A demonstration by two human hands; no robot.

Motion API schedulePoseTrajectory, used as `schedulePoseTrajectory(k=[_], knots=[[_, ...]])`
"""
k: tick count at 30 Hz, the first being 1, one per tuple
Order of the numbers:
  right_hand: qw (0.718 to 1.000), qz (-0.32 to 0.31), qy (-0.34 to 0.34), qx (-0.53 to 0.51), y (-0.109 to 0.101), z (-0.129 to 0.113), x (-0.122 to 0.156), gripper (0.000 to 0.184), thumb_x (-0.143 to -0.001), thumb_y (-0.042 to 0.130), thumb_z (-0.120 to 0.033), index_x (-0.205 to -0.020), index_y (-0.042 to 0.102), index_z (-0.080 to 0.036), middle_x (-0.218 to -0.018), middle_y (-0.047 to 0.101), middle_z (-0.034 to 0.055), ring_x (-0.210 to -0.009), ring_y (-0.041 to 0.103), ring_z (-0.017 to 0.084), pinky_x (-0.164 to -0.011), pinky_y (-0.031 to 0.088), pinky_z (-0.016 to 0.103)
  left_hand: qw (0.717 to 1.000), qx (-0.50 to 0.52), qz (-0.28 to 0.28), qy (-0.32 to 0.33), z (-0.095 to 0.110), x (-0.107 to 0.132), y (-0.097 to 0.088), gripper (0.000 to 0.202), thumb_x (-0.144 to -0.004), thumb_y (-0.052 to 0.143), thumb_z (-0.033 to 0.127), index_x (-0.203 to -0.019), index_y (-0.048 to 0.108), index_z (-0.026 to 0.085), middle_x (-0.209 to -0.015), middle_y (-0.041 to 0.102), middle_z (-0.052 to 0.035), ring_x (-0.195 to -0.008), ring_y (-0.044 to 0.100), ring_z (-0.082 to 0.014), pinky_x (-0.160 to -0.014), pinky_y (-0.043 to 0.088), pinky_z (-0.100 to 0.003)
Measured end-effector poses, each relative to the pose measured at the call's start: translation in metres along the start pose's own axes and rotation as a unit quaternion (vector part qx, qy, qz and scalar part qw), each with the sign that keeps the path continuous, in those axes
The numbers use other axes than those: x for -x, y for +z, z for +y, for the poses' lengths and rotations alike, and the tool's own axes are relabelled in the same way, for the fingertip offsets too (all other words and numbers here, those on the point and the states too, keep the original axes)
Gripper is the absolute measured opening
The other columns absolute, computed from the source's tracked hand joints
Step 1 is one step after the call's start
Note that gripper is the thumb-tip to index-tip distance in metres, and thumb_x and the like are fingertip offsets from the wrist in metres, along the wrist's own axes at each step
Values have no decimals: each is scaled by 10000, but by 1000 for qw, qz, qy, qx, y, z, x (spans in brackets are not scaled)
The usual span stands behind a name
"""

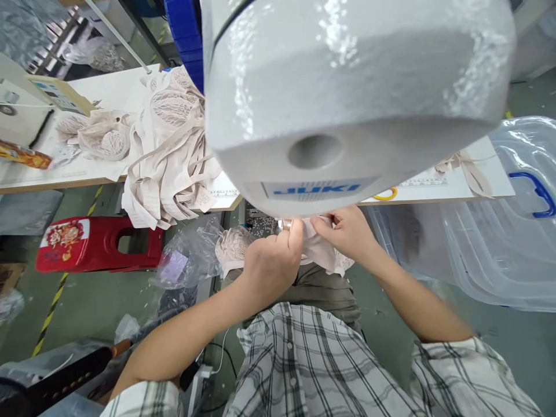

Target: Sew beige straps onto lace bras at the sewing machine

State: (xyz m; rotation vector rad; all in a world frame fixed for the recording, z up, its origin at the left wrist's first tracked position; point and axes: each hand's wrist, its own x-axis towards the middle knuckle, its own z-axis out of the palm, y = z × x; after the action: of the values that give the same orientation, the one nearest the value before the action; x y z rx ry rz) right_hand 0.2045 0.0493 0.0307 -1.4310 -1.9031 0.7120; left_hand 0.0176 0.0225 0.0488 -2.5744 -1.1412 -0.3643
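Observation:
A grey-white JUKI sewing machine head (pixel 356 116) fills the top middle of the view and hides the needle area. Just under its front edge I hold a pale beige lace bra (pixel 234 246), part of which hangs over my lap. My left hand (pixel 273 263) is closed, thumb and forefinger pinched on the fabric close to a small shiny metal part. To its right, my right hand (pixel 351 234) pinches the bra's edge between thumb and fingers. Exactly which part of the bra each hand grips is partly hidden.
A heap of beige bras (pixel 169 150) spills over the table edge (pixel 226 200) on the left. A red stool (pixel 99 243) and a clear plastic bag (pixel 191 255) lie below. At right are a clear plastic bin (pixel 490 260) and a yellow ring (pixel 386 194).

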Motion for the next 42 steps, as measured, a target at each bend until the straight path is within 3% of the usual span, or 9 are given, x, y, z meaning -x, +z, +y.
schedulePoseTrajectory(k=[4, 7, 10, 15, 23, 28, 32, 42], knots=[[997, -1, 12, -79, -4, -1, -13, 128, -774, 528, -180, -742, 651, -195, -825, 609, 42, -833, 594, 200, -693, 506, 311, 1000, 7, -15, -15, 1, -2, -1, 362, -863, 483, 61, -1207, 592, 43, -531, 543, 17, -416, 532, -129, -387, 235, -289], [996, -12, 1, -91, -7, 0, -18, 124, -760, 520, -182, -697, 624, -206, -806, 614, 35, -853, 601, 202, -754, 524, 331, 998, 20, -46, -25, 1, -3, -2, 385, -858, 482, 62, -1232, 574, 52, -534, 544, 18, -431, 546, -139, -386, 232, -293], [995, -23, -9, -95, -8, 1, -21, 133, -763, 517, -195, -713, 638, -217, -780, 617, 35, -884, 616, 217, -821, 535, 361, 997, 31, -59, -30, 0, -2, -1, 372, -872, 480, 79, -1235, 565, 71, -543, 548, 22, -442, 555, -141, -389, 241, -290], [992, -12, -11, -126, -7, 3, -20, 138, -771, 531, -227, -790, 668, -227, -896, 664, 46, -932, 635, 222, -875, 539, 389, 999, 30, -22, -27, -2, -1, 1, 326, -888, 486, 85, -1201, 580, 80, -545, 562, 30, -434, 546, -125, -395, 248, -284], [990, -17, 7, -141, -5, 5, -19, 153, -767, 546, -265, -818, 674, -201, -1040, 674, 75, -989, 637, 222, -818, 556, 357, 999, 27, 9, -15, -4, -2, 1, 246, -904, 472, 71, -1088, 631, 111, -513, 546, 30, -400, 506, -122, -389, 234, -285], [992, -20, 3, -126, -8, 6, -17, 156, -781, 535, -248, -831, 675, -200, -944, 667, 60, -922, 620, 210, -779, 531, 345, 1000, 7, 29, -3, -2, -4, 0, 270, -897, 484, 68, -1117, 639, 86, -515, 546, 25, -403, 508, -117, -403, 263, -279], [992, -17, 14, -127, -11, 6, -14, 172, -795, 533, -250, -862, 684, -202, -864, 642, 41, -864, 602, 195, -707, 500, 308, 1000, 10, 12, 8, -2, -4, -1, 310, -896, 494, 72, -1177, 622, 64, -531, 557, 23, -416, 522, -120, -405, 268, -288], [994, -15, 21, -107, -9, 7, -9, 204, -815, 549, -263, -945, 692, -198, -846, 638, 34, -725, 544, 155, -620, 445, 279, 998, 56, 15, 4, -11, 2, 1, 296, -945, 455, 79, -1215, 574, 95, -550, 567, 47, -448, 536, -112, -429, 269, -296]])
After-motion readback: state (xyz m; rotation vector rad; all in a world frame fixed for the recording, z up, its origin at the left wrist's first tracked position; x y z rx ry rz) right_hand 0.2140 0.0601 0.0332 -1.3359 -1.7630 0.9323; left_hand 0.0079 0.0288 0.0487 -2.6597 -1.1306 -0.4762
